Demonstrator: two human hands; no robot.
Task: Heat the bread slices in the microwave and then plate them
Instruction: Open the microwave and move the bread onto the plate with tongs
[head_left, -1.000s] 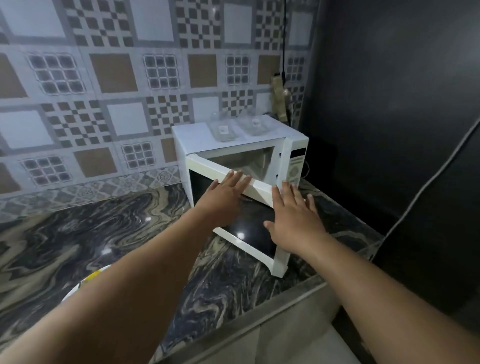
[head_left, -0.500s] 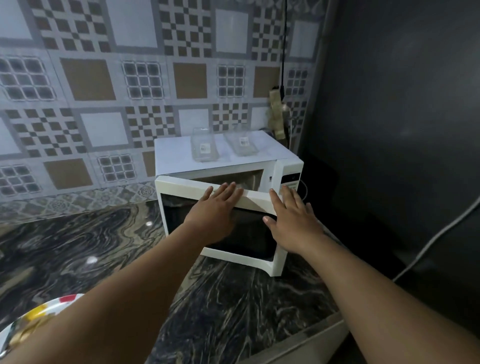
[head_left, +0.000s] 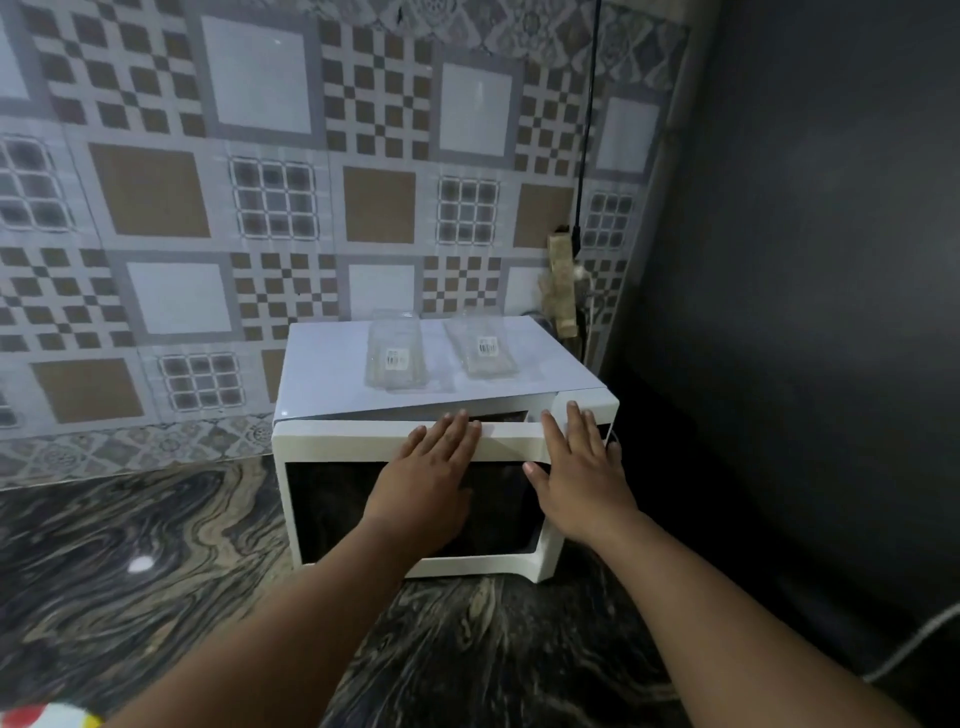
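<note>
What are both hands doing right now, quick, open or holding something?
Left hand: open, fingers straight, pressing flat on the microwave door.
Right hand: open, fingers straight, pressing flat on the door's right side.

There is 1 white box-shaped microwave (head_left: 332, 364) with a dark glass door. On its top lie 2 clear plastic rectangular containers (head_left: 396, 356), each bearing 1 small barcode label. Against the front of the microwave are 2 bare hands, 1 left hand (head_left: 426, 478) and 1 right hand (head_left: 579, 475). Under the microwave runs 1 dark marbled stone tabletop (head_left: 156, 545). Behind the microwave, 1 black cable (head_left: 587, 114) hangs down the tiled wall. Far left of the microwave, at the picture's lower edge, shows 1 plate rim (head_left: 47, 717) with red and yellow patches.
</note>
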